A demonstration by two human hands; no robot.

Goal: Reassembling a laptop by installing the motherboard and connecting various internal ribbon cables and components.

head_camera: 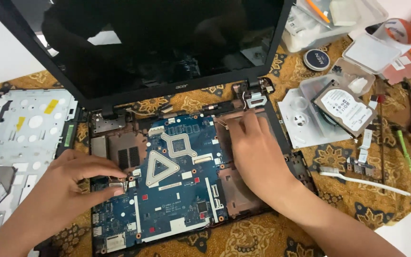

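An opened laptop lies before me, its dark screen [158, 43] tilted up at the back. A blue motherboard [177, 190] sits bare inside the black lower case [305, 171]. My left hand [67, 185] pinches a small metal part at the board's left edge with thumb and fingers. My right hand [258, 152] rests on the right side of the board, fingertips reaching toward the upper right corner near the silver hinge [254, 99]. A grey triangular bracket [162, 166] is fixed at the board's middle.
A removed keyboard frame [20, 138] lies at left. At right are a hard drive [346, 108] on clear plastic lids, a white toothbrush [362, 178], a round tin [317, 59], a green-handled tool [404, 150] and plastic boxes [319, 21]. A patterned cloth [386, 190] covers the surface.
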